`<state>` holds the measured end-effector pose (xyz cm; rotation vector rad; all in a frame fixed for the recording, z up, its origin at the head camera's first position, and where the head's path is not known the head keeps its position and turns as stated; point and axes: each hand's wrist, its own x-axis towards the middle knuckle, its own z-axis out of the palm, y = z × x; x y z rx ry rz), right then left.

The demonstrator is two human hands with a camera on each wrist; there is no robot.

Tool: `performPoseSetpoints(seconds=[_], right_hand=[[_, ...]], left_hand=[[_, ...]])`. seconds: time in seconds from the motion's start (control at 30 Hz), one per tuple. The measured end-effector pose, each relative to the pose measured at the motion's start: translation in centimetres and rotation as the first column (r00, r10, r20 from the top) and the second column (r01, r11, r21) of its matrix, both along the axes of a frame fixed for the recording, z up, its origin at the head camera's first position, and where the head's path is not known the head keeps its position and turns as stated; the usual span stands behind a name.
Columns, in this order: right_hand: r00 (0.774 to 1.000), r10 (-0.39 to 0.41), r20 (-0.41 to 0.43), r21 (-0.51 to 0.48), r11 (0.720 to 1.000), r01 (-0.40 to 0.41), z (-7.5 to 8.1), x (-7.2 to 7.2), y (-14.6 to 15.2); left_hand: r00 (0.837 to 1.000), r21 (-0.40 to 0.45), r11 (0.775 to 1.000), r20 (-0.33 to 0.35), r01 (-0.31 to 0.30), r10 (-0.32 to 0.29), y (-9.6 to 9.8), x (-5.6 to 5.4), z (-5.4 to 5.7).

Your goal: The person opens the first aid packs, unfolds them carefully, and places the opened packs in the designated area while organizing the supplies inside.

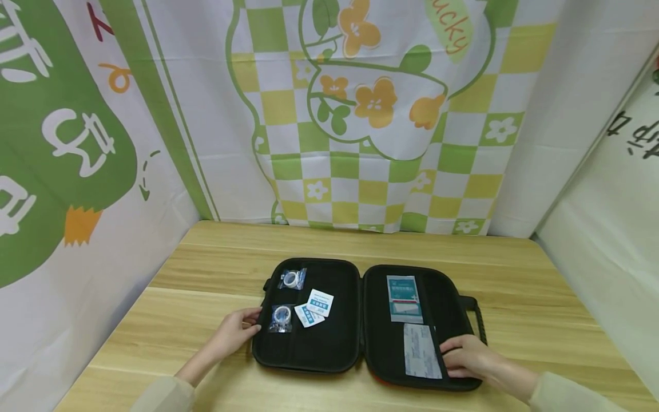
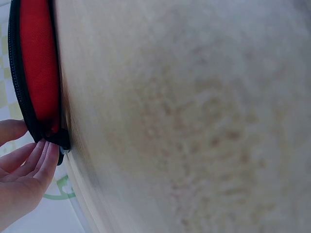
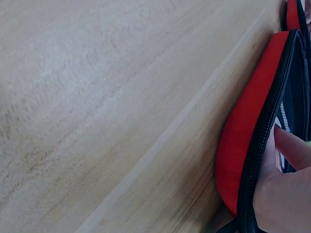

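Red, woven-looking shell (image 3: 240, 131) shows under the zipped black rim of the case (image 1: 337, 350), which lies open on the wooden surface (image 1: 216, 269). From where I stand, the left grip (image 1: 234, 333) pinches the outer edge of one half, thumb and fingers to either side of the rim. Just inward from it sit two wrapped rolls (image 1: 281, 316) and, farther in, two small sachets (image 1: 320, 303). The right grip (image 1: 469, 359) reaches into the other half at its near outer corner, fingers bent down inside; I cannot tell whether they pinch anything. Just left of that grip lies a grey packet (image 1: 421, 350), with a teal packet (image 1: 405, 298) beyond and the carry handle (image 1: 481, 326) outside the case. To do this tidily, I'd judge, the left grip should hold lightly but steadily so nothing skids, while the right works low and flat along the lining, without nudging the grey packet or snagging the rim.
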<state>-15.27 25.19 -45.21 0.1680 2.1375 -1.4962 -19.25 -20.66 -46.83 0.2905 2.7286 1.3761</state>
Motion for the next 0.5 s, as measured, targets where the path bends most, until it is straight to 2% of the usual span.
performPoseSetpoints(seconds=[0.27, 0.5], right_hand=[[0.995, 0.104, 0.013, -0.024, 0.994, -0.103, 0.0, -0.7, 0.3], [0.988, 0.152, 0.033, -0.045, 0.988, -0.151, -0.1, -1.3, 0.4]], left_hand=[[1.000, -0.007, 1.000, -0.008, 0.008, -0.008, 0.0, -0.1, -0.1], [1.000, -0.007, 1.000, -0.014, 0.011, -0.011, 0.0, 0.0, -0.1]])
